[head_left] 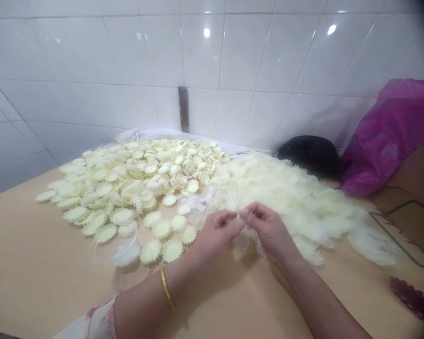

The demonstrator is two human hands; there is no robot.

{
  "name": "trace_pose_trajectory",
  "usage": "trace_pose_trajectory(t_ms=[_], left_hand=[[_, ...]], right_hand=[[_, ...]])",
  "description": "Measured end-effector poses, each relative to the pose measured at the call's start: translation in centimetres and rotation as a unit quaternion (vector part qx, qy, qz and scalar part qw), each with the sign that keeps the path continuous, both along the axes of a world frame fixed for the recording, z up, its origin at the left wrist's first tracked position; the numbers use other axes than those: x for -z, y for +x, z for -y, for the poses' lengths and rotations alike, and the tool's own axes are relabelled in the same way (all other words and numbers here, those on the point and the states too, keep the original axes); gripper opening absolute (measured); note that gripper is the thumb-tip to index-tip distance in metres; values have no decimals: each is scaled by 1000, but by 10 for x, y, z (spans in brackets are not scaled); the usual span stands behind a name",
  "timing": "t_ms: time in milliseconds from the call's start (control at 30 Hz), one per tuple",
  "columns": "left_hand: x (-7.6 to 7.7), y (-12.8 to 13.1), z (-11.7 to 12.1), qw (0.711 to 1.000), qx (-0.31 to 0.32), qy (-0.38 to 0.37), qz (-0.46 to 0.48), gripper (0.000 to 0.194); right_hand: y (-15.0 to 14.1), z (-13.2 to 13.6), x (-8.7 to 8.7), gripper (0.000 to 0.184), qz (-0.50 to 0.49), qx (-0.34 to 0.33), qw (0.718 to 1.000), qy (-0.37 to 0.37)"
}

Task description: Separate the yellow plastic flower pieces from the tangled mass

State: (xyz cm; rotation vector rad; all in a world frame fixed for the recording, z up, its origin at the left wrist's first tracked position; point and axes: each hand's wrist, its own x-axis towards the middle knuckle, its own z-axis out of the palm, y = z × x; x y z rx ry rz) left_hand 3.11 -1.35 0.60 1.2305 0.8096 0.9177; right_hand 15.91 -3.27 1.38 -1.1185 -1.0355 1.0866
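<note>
My left hand [215,234] and my right hand [268,231] meet above the middle of the table, fingertips pinched close together. A tiny white speck [238,216] shows between them, too small to name. Beneath the fingers are thin, pale scalloped pieces [242,242]; whether they are held or lie on the table I cannot tell. Several cream discs with notched edges [172,250] lie flat, left of my left hand. Beyond my right hand spreads a heap of sheer, pale yellow frilled pieces [297,202].
A large pile of cream notched discs [137,174] covers the table's [49,263] back left. A small clear tub [126,252] with white contents stands before it. A black rounded object [309,154] and a magenta plastic bag [381,141] are at back right. A dark red scalloped piece [411,297] lies front right.
</note>
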Motion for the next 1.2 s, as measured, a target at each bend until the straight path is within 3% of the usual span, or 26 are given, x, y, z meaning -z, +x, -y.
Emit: trace_pose_trajectory(t_ms=[133, 333, 500, 633, 933, 1200], left_hand=[[7, -1, -2, 1000, 9, 4, 18, 22], [6, -3, -6, 998, -47, -25, 39, 19], [-4, -1, -4, 992, -88, -53, 79, 19], [-2, 0, -3, 995, -71, -46, 57, 17], [2, -2, -4, 996, -44, -47, 55, 23], [-6, -1, -4, 988, -78, -115, 59, 17]], right_hand=[[-1, -1, 1, 18, -36, -7, 999, -17], [12, -8, 1, 22, -91, 47, 995, -19], [9, -5, -1, 31, 0, 28, 999, -18], [4, -1, -3, 24, 63, 21, 998, -6], [3, -2, -4, 30, 99, 42, 994, -11], [18, -4, -8, 20, 153, 156, 976, 13]])
